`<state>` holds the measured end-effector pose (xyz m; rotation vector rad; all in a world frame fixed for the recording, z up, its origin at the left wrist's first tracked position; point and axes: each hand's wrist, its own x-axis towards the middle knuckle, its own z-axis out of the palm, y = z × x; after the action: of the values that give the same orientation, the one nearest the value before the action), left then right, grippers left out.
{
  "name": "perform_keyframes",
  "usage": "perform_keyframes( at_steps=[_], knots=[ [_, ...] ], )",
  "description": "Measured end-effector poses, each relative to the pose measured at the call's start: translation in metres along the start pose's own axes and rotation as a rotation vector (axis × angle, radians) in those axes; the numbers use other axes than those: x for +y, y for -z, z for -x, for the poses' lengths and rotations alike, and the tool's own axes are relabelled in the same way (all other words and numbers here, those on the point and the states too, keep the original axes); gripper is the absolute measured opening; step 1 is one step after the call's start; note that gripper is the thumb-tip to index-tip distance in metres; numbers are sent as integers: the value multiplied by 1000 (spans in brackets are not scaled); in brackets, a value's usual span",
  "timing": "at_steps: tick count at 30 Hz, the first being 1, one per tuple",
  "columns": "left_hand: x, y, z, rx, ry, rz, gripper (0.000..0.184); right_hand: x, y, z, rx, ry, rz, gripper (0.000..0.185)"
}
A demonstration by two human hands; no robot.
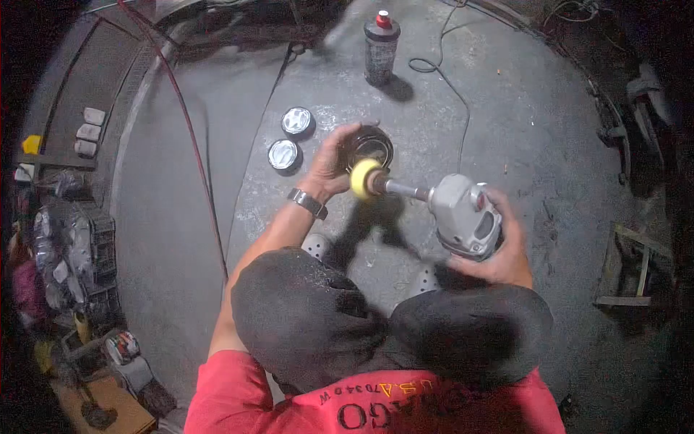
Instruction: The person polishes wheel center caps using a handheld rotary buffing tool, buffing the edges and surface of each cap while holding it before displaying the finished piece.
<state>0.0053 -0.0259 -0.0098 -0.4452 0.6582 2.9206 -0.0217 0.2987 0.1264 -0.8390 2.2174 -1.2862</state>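
My left hand [331,163], with a watch at its wrist, is closed around the edge of a dark, round lamp-like part [377,139]. The part's ringed, glossy face is partly in view. My right hand [507,253] grips the grey body of a power polisher [457,210]. From it a metal shaft reaches left to a yellow foam pad [364,179], which is at the lower edge of the round part. The pad looks slightly blurred; whether it presses on the part I cannot tell. Two round pieces with shiny silver faces, one upper [297,122] and one lower [284,155], lie left of my left hand.
A dark bottle [381,54] with a red and white cap stands ahead on the grey floor [520,108]. A thin cable [465,108] runs at the right, a red hose [189,123] at the left. Crates [97,246] line the left side; a frame [640,267] lies right.
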Motion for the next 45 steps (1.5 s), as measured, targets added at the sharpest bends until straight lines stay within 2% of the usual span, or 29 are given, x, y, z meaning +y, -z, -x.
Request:
perform_keyframes(
  at_steps=[3,6,12,18,21,24,28,34,38,41,44,45],
  knots=[
    [-1,-1,2,9,4,2,38,0,-3,-1,51,-58,-121,107],
    [-3,-2,1,58,12,21,40,3,-7,-1,193,-83,-202,105],
    [0,-12,6,46,19,-8,45,4,-2,-1,-6,-9,-34,105],
    [-5,-2,2,71,31,10,46,3,-7,-5,203,-73,-214,105],
    [-5,-1,-1,34,18,12,45,-4,-1,-2,79,-95,-117,105],
    [-2,-10,6,35,20,13,46,3,-4,2,82,-41,-83,105],
    [-7,0,0,97,15,-12,50,4,-5,-3,167,-101,-104,104],
    [-6,0,-2,34,-5,-88,47,1,-2,-3,18,-1,10,104],
    [-8,-4,0,71,-22,-192,48,6,-7,-3,169,-42,-126,101],
    [-6,-3,-1,76,-11,-240,49,-2,-1,-2,69,-50,-26,104],
    [-5,-5,3,65,-11,-272,49,8,-2,-1,48,61,32,105],
    [-5,-4,4,67,-6,-283,49,7,-4,-1,75,19,-30,105]
  ],
)
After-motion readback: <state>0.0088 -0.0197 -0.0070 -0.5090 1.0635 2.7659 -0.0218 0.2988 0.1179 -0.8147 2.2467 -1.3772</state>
